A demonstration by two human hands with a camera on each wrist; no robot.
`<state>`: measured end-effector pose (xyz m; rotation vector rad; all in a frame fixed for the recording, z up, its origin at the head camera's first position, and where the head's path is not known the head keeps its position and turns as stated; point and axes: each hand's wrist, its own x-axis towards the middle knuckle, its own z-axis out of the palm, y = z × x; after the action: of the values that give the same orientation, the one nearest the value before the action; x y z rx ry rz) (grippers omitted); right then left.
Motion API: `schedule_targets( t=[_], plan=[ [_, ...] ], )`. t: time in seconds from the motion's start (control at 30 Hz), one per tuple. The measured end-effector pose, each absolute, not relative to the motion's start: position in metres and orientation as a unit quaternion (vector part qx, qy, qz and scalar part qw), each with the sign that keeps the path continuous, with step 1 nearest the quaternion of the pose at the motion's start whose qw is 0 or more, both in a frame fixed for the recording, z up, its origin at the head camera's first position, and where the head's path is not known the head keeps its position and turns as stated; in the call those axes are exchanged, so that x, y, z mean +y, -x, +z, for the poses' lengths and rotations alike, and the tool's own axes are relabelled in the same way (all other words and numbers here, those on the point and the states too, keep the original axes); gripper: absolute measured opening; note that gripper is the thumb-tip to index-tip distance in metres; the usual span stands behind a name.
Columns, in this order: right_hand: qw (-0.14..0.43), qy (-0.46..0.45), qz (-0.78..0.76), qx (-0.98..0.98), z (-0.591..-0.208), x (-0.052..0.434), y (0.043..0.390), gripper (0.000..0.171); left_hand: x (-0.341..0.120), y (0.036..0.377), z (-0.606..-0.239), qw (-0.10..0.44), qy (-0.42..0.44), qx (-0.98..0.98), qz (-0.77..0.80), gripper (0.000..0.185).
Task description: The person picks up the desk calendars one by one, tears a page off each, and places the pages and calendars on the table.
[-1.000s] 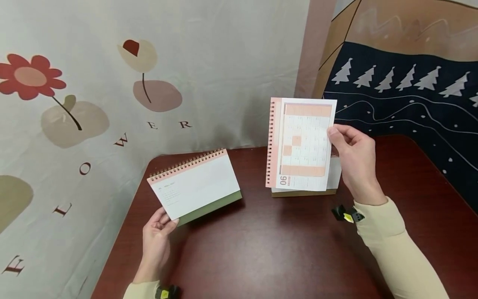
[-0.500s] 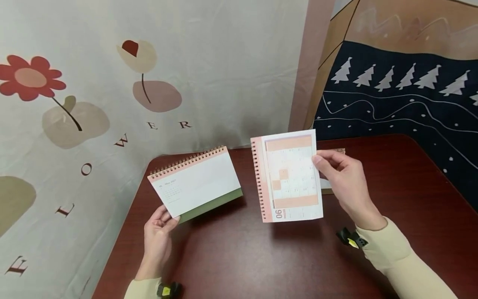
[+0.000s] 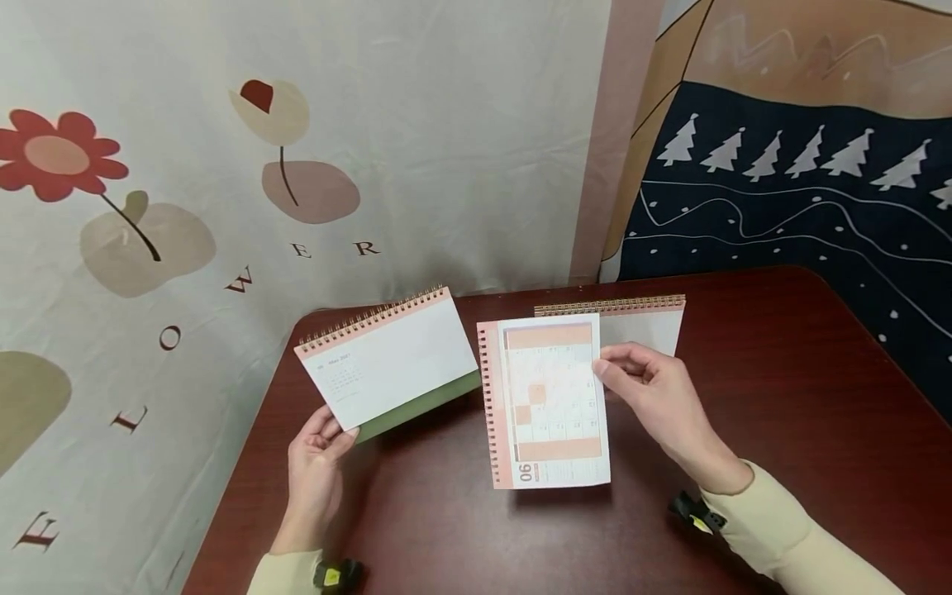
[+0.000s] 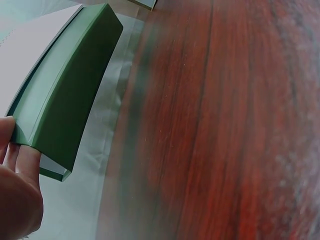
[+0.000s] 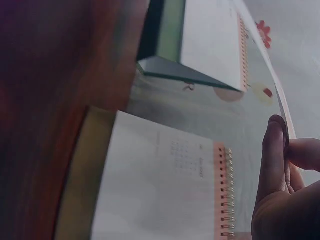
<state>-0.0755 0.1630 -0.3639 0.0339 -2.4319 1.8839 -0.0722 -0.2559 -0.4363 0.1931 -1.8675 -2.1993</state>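
Note:
My left hand (image 3: pixel 316 471) grips a spiral-bound desk calendar (image 3: pixel 397 355) by its lower left corner, thumb in front. It has a green base, a white page and a pink top strip. In the left wrist view, fingers (image 4: pixel 29 162) reach under the green base (image 4: pixel 72 95). My right hand (image 3: pixel 650 405) pinches a loose calendar sheet (image 3: pixel 552 376) by its right edge. Marked 06, the sheet is turned sideways, its punched pink edge to the left. Behind it stands a second desk calendar (image 3: pixel 650 328), partly hidden; the right wrist view shows its tan base (image 5: pixel 85 170).
All of this is over a dark red-brown wooden table (image 3: pixel 416 529). A pale cloth printed with flowers and letters (image 3: pixel 461 124) hangs along the back and left, and a dark tree-patterned cloth (image 3: pixel 788 223) at the back right.
My right hand has brought the loose sheet down and left, toward the near middle of the table, uncovering more of the second calendar. The left hand and green calendar have hardly moved.

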Motion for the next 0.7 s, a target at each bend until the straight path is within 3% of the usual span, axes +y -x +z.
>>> schedule_targets(
  t=[0.7],
  plan=[
    [-0.064,-0.045,0.636,-0.768,-0.402,0.141,0.057,0.013,-0.255,0.078,-0.435,0.122,-0.064,-0.636,-0.76,0.048]
  ],
)
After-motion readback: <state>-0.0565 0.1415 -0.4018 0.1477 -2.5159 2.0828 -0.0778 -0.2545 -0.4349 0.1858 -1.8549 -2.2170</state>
